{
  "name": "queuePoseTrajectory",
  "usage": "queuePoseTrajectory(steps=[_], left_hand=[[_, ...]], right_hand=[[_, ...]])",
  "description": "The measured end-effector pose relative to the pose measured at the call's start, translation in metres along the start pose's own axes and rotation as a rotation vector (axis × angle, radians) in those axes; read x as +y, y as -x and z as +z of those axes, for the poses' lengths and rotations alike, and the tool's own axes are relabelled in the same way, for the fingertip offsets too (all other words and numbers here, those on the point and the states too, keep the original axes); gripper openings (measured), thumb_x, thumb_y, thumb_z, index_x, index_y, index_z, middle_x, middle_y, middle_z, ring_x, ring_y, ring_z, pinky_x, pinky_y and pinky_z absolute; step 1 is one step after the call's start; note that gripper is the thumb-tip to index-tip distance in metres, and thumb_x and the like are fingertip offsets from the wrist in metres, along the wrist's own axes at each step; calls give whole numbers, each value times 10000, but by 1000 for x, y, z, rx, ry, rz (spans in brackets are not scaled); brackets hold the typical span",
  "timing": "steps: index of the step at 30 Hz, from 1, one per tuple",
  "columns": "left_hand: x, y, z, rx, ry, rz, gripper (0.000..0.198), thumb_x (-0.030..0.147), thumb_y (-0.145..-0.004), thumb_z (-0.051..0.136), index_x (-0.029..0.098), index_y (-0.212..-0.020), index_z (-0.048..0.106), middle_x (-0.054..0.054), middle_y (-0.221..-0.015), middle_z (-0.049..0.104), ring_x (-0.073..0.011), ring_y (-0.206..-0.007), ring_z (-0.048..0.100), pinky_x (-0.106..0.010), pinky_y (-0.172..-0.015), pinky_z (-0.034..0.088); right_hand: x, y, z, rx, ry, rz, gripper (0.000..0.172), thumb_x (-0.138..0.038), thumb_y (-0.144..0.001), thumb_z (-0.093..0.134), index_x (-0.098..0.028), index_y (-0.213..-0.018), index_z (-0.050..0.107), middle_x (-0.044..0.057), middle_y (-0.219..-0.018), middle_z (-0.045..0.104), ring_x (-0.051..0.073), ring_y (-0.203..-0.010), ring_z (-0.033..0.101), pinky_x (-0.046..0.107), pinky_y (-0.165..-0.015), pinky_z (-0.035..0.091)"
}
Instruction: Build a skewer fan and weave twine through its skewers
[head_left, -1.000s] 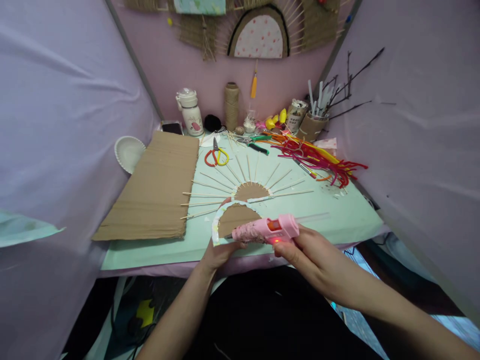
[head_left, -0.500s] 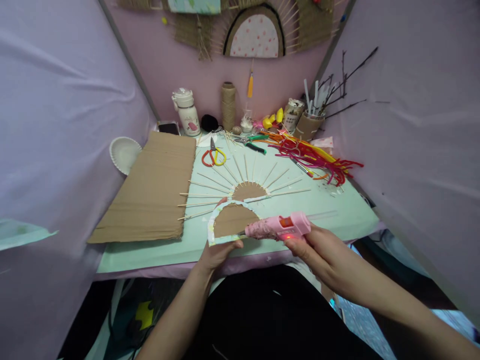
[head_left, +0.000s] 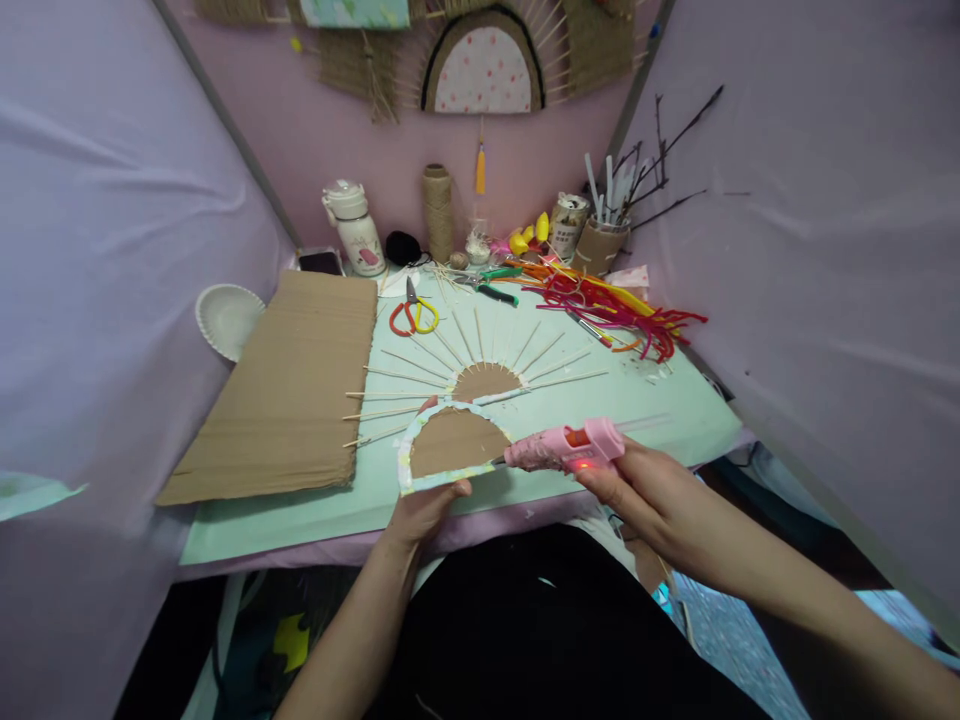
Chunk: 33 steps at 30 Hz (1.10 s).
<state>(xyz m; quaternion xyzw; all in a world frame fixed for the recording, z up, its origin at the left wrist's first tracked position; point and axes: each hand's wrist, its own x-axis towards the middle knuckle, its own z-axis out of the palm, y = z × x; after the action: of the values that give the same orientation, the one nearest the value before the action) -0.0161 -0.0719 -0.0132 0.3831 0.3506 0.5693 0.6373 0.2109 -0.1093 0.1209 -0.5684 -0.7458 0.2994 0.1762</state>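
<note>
The left hand (head_left: 427, 510) grasps from below a cardboard half-circle (head_left: 457, 440) with a pale patterned border (head_left: 406, 463). So the piece is in this hand, tilted, above the near edge of the surface (head_left: 679, 395). The right hand (head_left: 641, 490) is closed around a pink glue gun (head_left: 551, 449), on which a red light (head_left: 584, 464) glows. Its nozzle (head_left: 498, 461) is at the right end of the straight side; whether it touches the border, one cannot tell.

Just beyond, near the middle of the surface, lies a second half-circle (head_left: 487, 383) with thin sticks (head_left: 544, 346) spread like rays. A large cardboard sheet (head_left: 292, 390) covers most of the left edge. Toward the far edge lie scissors (head_left: 412, 294) and pliers (head_left: 498, 294), while a bunch of red, orange and yellow stems (head_left: 600, 305) lies toward the far right corner. Along the far edge stand a white bottle (head_left: 358, 240), a spool of twine (head_left: 438, 215) and a holder (head_left: 600, 248) with twigs (head_left: 662, 160). Behind, a half-round decoration (head_left: 484, 75) hangs on the pink wall (head_left: 300, 140).
</note>
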Motion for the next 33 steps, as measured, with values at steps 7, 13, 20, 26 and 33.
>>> queuePoseTrajectory(steps=[7, 13, 20, 26, 33], left_hand=[[4, 1, 7, -23, 21, 29, 944, 378, -524, 861, 327, -1356, 418, -80, -1278, 586, -278, -1266, 471, -466, -1074, 365], [5, 0, 9, -35, 58, 29, 928, 351, -544, 859, 341, -1358, 414, -70, -1271, 593, -264, -1276, 463, -460, -1075, 365], [5, 1, 9, 2, 19, 5, 900, 391, -533, 855, 329, -1334, 450, -77, -1271, 598, -280, -1258, 479, -465, -1056, 389], [8, 1, 11, 10, 53, 28, 896, 387, -560, 842, 348, -1352, 427, -67, -1294, 579, -275, -1267, 471, -456, -1067, 374], [71, -25, 15, 47, -316, 212, 860, 302, -667, 781, 331, -1407, 343, -64, -1331, 516, -271, -1257, 459, -436, -1072, 368]], right_hand=[[1, 1, -6, 5, -72, -1, 394, -451, -944, 370, -230, -1060, 675, 61, -945, 704, 240, -943, 646, 397, -899, 501], [3, 2, -10, 9, -124, -10, 382, -451, -930, 407, -233, -1090, 677, 62, -1019, 708, 243, -994, 646, 369, -913, 495], [7, 3, -9, 16, -101, -8, 361, -456, -920, 419, -255, -1049, 689, 48, -934, 721, 252, -945, 656, 369, -877, 512], [11, 7, -21, 36, -46, -12, 382, -419, -948, 362, -257, -1131, 655, 41, -1052, 700, 248, -1038, 624, 379, -931, 477], [74, 2, -27, 335, 284, 73, 409, -331, -961, 320, -216, -1306, 506, 102, -1204, 606, 295, -1087, 549, 448, -917, 421]])
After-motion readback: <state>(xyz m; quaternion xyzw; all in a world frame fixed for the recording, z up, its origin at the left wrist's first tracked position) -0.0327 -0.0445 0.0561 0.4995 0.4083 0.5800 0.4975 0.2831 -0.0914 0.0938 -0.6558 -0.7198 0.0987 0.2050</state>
